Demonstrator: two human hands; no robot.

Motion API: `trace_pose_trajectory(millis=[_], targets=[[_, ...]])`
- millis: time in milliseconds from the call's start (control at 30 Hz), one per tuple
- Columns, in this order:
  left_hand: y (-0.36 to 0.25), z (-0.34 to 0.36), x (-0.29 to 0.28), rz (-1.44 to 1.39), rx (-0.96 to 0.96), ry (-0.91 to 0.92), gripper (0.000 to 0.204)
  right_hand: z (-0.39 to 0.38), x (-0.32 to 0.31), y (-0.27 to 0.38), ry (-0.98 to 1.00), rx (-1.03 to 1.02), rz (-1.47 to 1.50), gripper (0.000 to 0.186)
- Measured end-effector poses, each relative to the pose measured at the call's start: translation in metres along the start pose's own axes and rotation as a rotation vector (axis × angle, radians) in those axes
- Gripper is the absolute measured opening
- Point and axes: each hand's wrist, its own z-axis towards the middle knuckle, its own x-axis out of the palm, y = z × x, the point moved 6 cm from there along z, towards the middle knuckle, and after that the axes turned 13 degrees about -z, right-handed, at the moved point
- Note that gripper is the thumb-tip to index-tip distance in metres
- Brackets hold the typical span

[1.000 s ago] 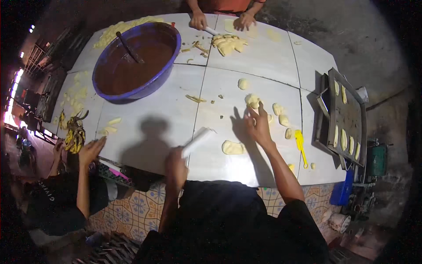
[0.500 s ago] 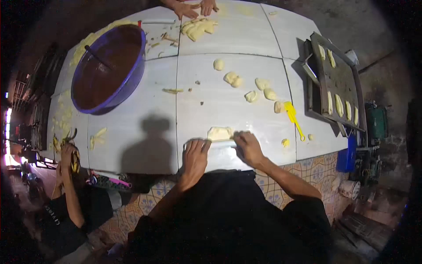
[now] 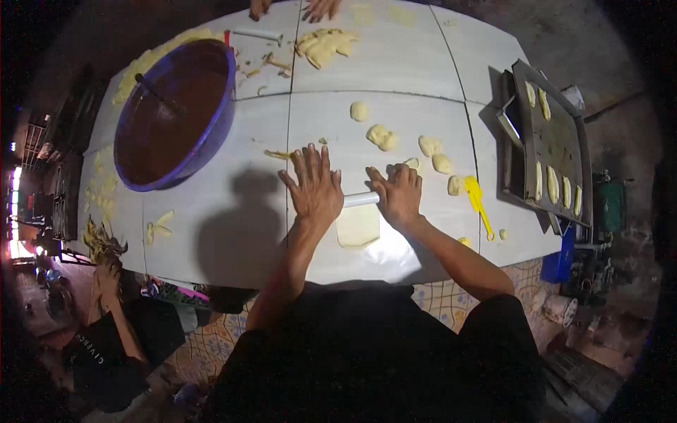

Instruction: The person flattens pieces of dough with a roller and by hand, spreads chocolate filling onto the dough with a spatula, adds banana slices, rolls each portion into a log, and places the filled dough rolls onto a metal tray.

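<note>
A white rolling pin (image 3: pixel 361 199) lies across the table between my hands, at the far edge of a flat, pale sheet of dough (image 3: pixel 358 227). My left hand (image 3: pixel 315 189) presses on the pin's left end, palm down, with its fingers stretched and spread. Over the other end sits my right hand (image 3: pixel 398 195), its fingers bent and covering that part of the pin. Just beyond the right hand, a small dough piece (image 3: pixel 414 163) is partly hidden. More dough lumps (image 3: pixel 382 137) lie farther off, and a yellow plastic tool (image 3: pixel 477 204) touches one on the right.
A purple basin (image 3: pixel 226 116) of brown filling stands at left. On the right, a metal tray (image 3: pixel 564 151) holds several long dough pieces. Another person's hands (image 3: pixel 323 8) are at the far edge near cut dough (image 3: pixel 326 46); a co-worker's hand (image 3: pixel 108 276) holds peels at lower left.
My hands and the rolling pin have moved away from me, and the dough sheet now shows on the near side of the pin. My left fingers have spread. The far person's hands have drawn back.
</note>
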Motion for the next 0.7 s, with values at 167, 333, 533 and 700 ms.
trace_pose_trajectory(millis=[167, 333, 533, 700], targets=[[0.008, 0.050, -0.008, -0.078, 0.012, -0.237, 0.066, 0.029, -0.014, -0.007, -0.072, 0.021, -0.021, 0.030], [-0.028, 0.017, -0.026, -0.545, 0.240, 0.212, 0.071, -0.016, -0.021, -0.119, -0.267, 0.376, 0.321, 0.036], [-0.043, -0.018, -0.010, -0.474, 0.504, 0.078, 0.066, -0.101, -0.008, -0.256, 0.206, 0.605, -0.187, 0.053], [0.005, -0.057, -0.058, -0.387, 0.132, -0.276, 0.066, -0.123, -0.001, -0.266, 0.059, 0.559, 0.299, 0.049]])
